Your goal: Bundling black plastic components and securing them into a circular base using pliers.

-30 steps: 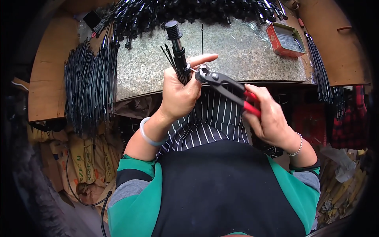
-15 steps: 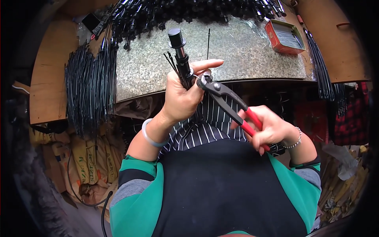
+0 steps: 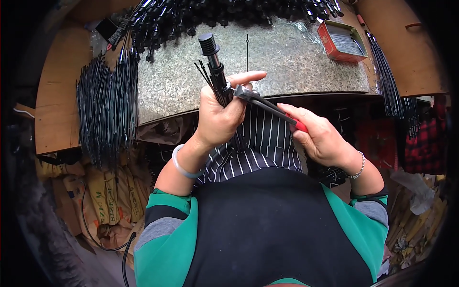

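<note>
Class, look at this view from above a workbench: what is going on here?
A person holds a black umbrella shaft upright in the left hand, with thin black ribs bunched beside it. The right hand grips red-handled pliers, whose nose meets the shaft at the left hand's fingers. Bundles of black rods lie on the speckled bench top, with a red box at its far right.

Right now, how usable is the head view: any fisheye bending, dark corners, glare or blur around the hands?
Head view: strong fisheye, the speckled worktop edge bows and the corners fall to black vignette. Light is even, with no harsh glare on the worktop. The left hand gripping the black rod assembly and the right hand on the red-handled pliers are sharp; the sacks lower left sit dim.
</note>
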Tool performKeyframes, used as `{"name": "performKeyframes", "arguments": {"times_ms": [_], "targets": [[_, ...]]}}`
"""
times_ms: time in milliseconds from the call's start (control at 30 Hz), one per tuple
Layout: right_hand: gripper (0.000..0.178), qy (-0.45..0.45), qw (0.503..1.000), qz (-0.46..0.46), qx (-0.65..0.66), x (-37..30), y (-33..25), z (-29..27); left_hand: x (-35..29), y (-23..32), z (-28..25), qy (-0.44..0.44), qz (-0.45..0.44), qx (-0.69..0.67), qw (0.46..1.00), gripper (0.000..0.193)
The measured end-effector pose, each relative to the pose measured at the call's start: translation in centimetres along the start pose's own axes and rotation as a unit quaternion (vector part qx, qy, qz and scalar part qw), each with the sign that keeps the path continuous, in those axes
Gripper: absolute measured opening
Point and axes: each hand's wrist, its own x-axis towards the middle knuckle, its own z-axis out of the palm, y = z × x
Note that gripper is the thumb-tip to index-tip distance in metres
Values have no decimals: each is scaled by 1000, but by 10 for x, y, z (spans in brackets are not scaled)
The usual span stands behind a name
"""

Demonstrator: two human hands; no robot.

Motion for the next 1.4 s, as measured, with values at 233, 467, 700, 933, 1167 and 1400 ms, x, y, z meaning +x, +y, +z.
{"name": "performKeyframes", "arguments": {"times_ms": [233, 467, 700, 933, 1167, 1400], "targets": [[22, -10, 993, 77, -89, -4, -9, -28, 3, 5, -9, -47, 10, 113, 992, 27], [27, 85, 995, 22, -43, 14, 15, -26, 14, 15, -17, -71, -53, -147, 985, 50], [42, 300, 820, 60, -484, 25, 79, -21, 25, 5, -16, -162, -5, -441, 883, 43], [72, 31, 960, -33, 276, 1, 9, 43, 27, -7, -3, -13, 30, -351, 936, 45], [52, 434, 838, 131, -305, -62, 82, -73, 19, -6, -20, 123, -10, -39, 992, 45], [48, 289, 630, 337, -637, -103, 199, -140, 19, -37, 11, -54, 3, 46, 997, 33]]}}
